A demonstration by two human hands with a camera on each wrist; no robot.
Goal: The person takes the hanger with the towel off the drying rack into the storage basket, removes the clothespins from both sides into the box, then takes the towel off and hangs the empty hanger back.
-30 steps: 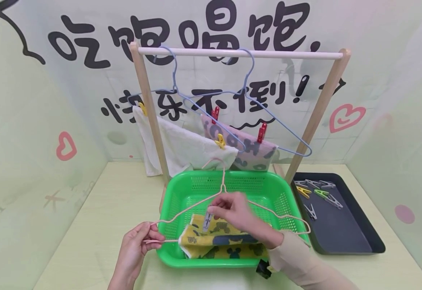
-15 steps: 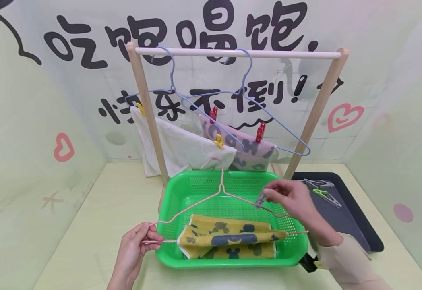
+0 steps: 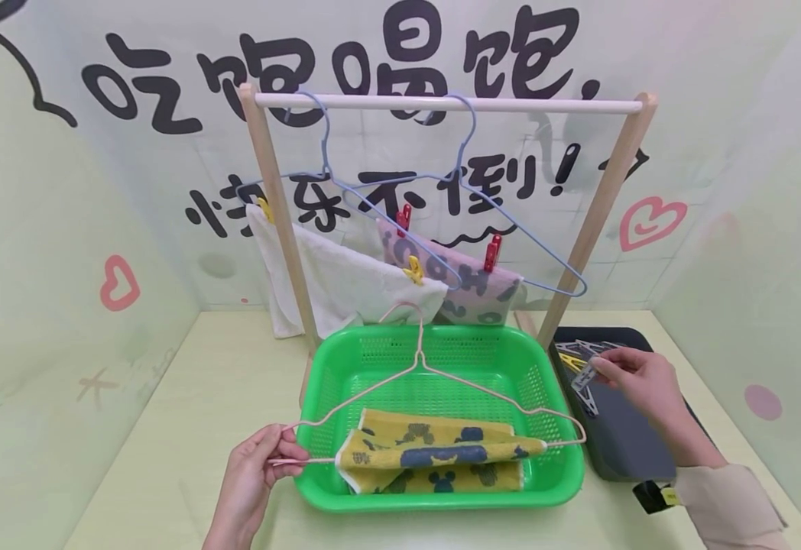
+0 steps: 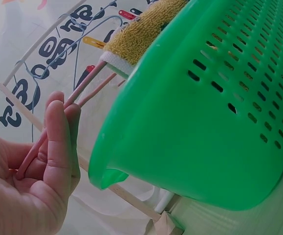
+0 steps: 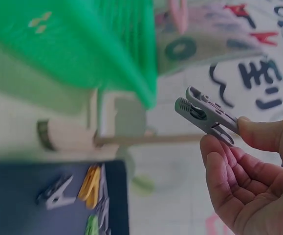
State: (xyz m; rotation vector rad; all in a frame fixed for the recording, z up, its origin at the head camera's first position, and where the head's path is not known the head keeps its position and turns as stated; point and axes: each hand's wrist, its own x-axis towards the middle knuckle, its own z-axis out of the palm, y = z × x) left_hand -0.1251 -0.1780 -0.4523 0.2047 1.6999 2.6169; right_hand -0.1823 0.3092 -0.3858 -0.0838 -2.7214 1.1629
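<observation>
My left hand (image 3: 263,458) grips the left corner of a pink hanger (image 3: 366,389) over the green basket (image 3: 311,367). Over the hanger's lower bar hangs a yellow towel (image 3: 442,456) with dark blue figures, part of it lying in the basket. In the left wrist view the fingers (image 4: 58,142) curl round the pink wire near the basket's rim. Above the dark tray (image 3: 621,443), my right hand (image 3: 648,382) pinches a grey clothespin (image 3: 584,376) between thumb and fingertips. The clothespin (image 5: 207,116) shows plainly in the right wrist view, held away from the towel.
Behind the basket stands a rack with a white rail (image 3: 442,103). Two blue hangers hang there, with a white towel (image 3: 345,267) on yellow clips and a pink towel (image 3: 455,279) on red clips. Several clothespins, including a yellow clothespin (image 3: 569,363), lie in the tray.
My right hand has moved right from the towel to above the tray, carrying the grey clothespin. The left hand keeps its hold on the hanger in about the same place.
</observation>
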